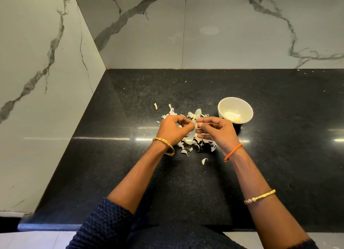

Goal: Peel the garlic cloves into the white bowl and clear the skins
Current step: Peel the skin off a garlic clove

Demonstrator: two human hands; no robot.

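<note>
Left hand (174,128): fingers curled, pinching the small pale garlic clove (195,126)
Right hand (216,130): fingertips pinching the same clove
Papery white skins (189,142): scattered beneath both hands
Round white bowl (235,110): right of the skins

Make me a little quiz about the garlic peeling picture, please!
1. True or false: the white bowl sits beside the right hand.
2. What lies scattered on the black counter around the hands: A) garlic skins, B) spoons, C) coins?
3. What do the left hand and right hand pinch between them?

Key: 1 true; 2 A; 3 a garlic clove.
</note>
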